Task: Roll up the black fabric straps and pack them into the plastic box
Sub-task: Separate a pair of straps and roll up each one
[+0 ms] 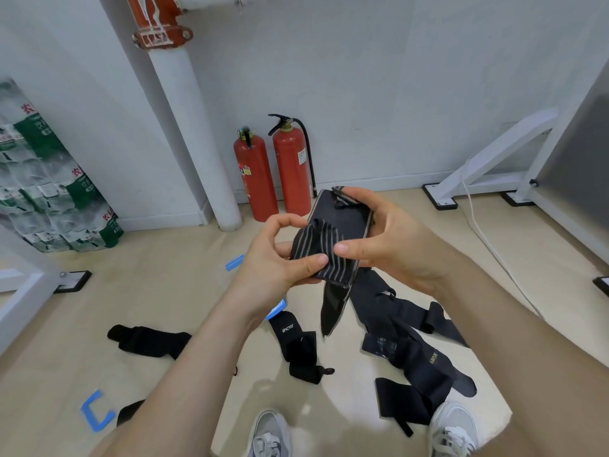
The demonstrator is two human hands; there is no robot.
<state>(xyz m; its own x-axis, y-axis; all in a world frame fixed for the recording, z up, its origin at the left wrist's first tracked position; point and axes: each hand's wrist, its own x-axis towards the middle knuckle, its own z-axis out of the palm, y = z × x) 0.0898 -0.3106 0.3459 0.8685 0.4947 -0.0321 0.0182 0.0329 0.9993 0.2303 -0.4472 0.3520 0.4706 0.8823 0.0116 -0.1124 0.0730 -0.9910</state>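
Leftmost, a shrink-wrapped pack of water bottles (49,179) leans at the far wall, with a white pipe (191,127) running down just to its right. Floor, near left: a blue tape mark (95,412) and one black strap (148,341) lying loose. Two red fire extinguishers (255,179) stand at the far wall, centre.

Left hand (280,255) is raised at centre. Its thumb is pressed onto the near end of the striped strap (321,255), pinching it against the fingers beneath; the index finger is curled above. The strap is black with grey stripes, partly folded over a flat dark section, and its tail hangs down below the hands.

Right hand (392,239) grips the same strap from the right, thumb on the striped face, fingers curled round the far edge.

On the floor below, a logo strap (300,344) lies at centre and a tangled pile of straps (412,351) lies near right. Grey shoes (454,427) show at the near edge. A white frame (494,166) stands far right.
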